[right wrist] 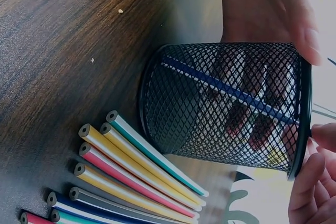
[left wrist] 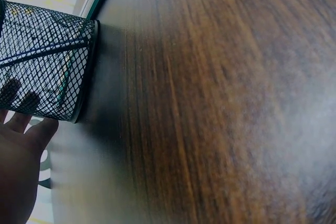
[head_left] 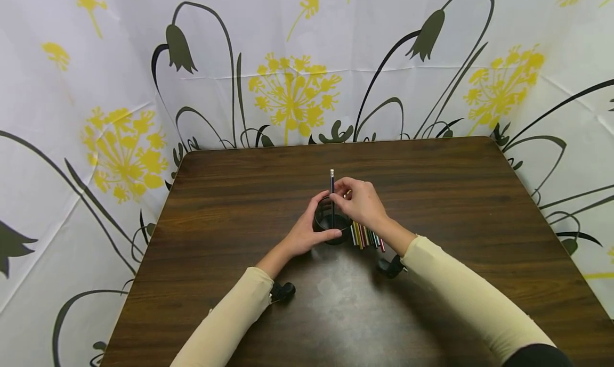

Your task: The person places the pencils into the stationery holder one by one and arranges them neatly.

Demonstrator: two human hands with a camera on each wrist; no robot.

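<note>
A black wire-mesh pencil cup (right wrist: 202, 129) stands upright on the table. My left hand (head_left: 303, 233) grips it from the left, thumb on the near side near the rim and fingers around the far side, seen through the mesh in the right wrist view. Inside the cup, a dark blue striped pencil (head_left: 332, 181) stands with its eraser end up, its lower end close to the cup's base. My right hand (head_left: 363, 202) pinches this pencil just above the rim. Several striped pencils (right wrist: 142, 163) in yellow, red, green, grey and blue lie side by side right of the cup.
The brown wood-grain table (head_left: 230, 207) reaches back to a white curtain (head_left: 307, 31) with yellow and grey flowers. Black wrist cameras (head_left: 390, 267) sit under both forearms, low over the tabletop. Small pale crumbs lie near the cup in the right wrist view.
</note>
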